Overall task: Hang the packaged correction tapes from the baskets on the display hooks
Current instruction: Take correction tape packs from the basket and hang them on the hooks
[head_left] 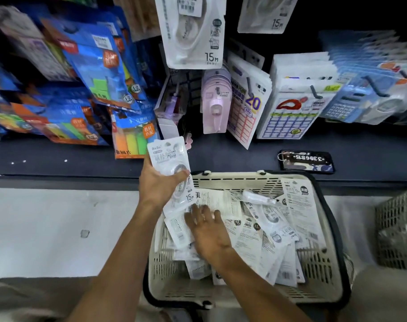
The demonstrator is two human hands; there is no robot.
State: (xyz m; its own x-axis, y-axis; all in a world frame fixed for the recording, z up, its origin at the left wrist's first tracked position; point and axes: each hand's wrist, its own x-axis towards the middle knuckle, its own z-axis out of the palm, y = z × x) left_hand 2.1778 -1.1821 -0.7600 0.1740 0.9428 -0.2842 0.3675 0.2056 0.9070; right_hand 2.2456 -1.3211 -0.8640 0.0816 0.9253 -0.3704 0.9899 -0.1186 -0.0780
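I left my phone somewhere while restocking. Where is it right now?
In the head view the phone lies flat on the dark shelf ledge, right of centre, just behind the cream basket and below the hanging sticker packs.

I am noting the cream basket (323,270) showing as slotted hard plastic with a black rim, dull in finish. The correction tape packs (271,225) inside are reading as white card under glossy clear film that is catching glare. The pack in the left hand (159,182) is looking equally shiny. The shelf ledge (58,159) is appearing matt and dark. The phone (306,161) on it is showing a glossy face. The second basket (399,231) is looking grey, perforated, matt.
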